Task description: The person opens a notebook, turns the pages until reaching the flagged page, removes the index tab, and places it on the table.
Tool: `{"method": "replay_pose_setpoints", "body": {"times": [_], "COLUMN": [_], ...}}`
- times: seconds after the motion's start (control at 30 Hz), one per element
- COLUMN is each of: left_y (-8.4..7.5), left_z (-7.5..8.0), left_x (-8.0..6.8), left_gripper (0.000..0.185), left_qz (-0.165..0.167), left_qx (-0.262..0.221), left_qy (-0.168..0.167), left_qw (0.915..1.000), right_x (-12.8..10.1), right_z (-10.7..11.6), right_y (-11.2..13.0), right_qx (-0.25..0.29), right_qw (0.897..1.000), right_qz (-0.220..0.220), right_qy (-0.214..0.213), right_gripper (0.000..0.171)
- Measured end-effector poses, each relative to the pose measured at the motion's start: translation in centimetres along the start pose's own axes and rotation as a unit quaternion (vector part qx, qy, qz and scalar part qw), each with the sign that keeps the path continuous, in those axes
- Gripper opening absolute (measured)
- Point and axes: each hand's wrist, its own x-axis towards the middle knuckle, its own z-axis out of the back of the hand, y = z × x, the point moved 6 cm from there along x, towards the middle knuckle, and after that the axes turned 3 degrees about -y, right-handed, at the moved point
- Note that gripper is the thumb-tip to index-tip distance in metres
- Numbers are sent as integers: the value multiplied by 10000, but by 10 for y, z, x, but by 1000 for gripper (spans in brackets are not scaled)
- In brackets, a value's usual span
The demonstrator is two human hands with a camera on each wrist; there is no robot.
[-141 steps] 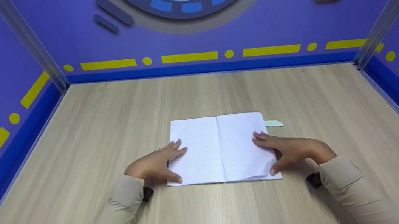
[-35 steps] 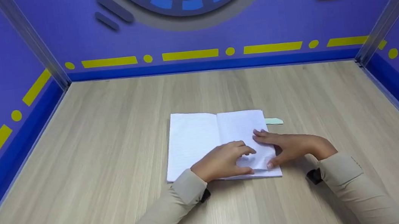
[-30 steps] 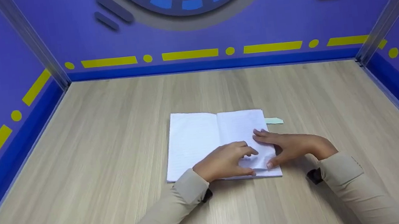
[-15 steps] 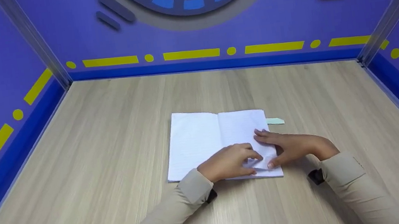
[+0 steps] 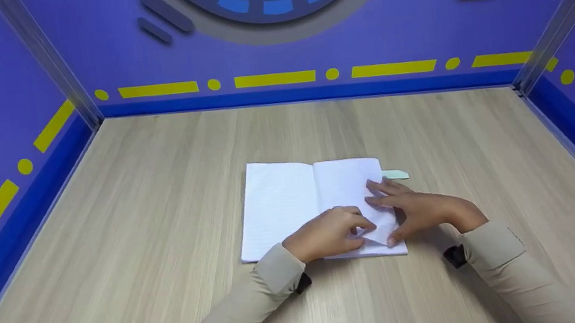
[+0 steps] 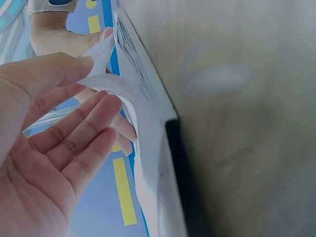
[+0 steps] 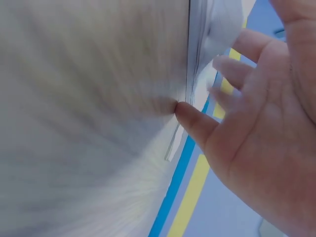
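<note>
An open white lined notebook (image 5: 282, 206) lies flat in the middle of the wooden table (image 5: 160, 199). My left hand (image 5: 329, 233) reaches across to the right page's lower corner (image 5: 379, 237). In the left wrist view, the thumb and fingers of my left hand (image 6: 44, 148) pinch that curled page corner (image 6: 111, 84) and lift it off the stack. My right hand (image 5: 417, 211) rests on the right page's outer edge with straight fingers, its thumb by the bottom corner. In the right wrist view, the thumb of my right hand (image 7: 266, 128) touches the notebook's edge (image 7: 196, 59).
A pale green strip (image 5: 396, 174) pokes out beside the notebook's right edge, just past my right fingertips. Purple walls with yellow dashes (image 5: 275, 79) close in the table at the back and on both sides.
My left hand has left the left page, crossed to the right page's lower corner and curled it up. In the last half second my right fingers slid slightly toward the green strip.
</note>
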Motion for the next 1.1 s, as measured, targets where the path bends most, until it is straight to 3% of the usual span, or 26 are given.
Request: {"method": "replay_pose_setpoints", "body": {"times": [0.2, 0.47, 0.7, 1.1], "left_y": [2, 4, 5, 16], "left_z": [2, 13, 28, 60], "left_x": [-1, -4, -7, -20], "left_gripper": [27, 34, 43, 40], "left_qz": [77, 196, 136, 537], "left_qx": [-174, -596, -1482, -1578], "left_qy": [-133, -541, -1189, -2245], "left_qw": [9997, 9966, 9817, 9601], "right_x": [0, -1, -3, -2], "right_z": [1, 5, 12, 10], "right_y": [-8, -13, -17, -15], "right_qx": [-76, 230, 391, 334], "right_qw": [9994, 9973, 9949, 9960], "right_qz": [-302, -543, -576, -525], "right_qy": [-171, -445, -727, -635], "right_gripper": [103, 125, 129, 125]}}
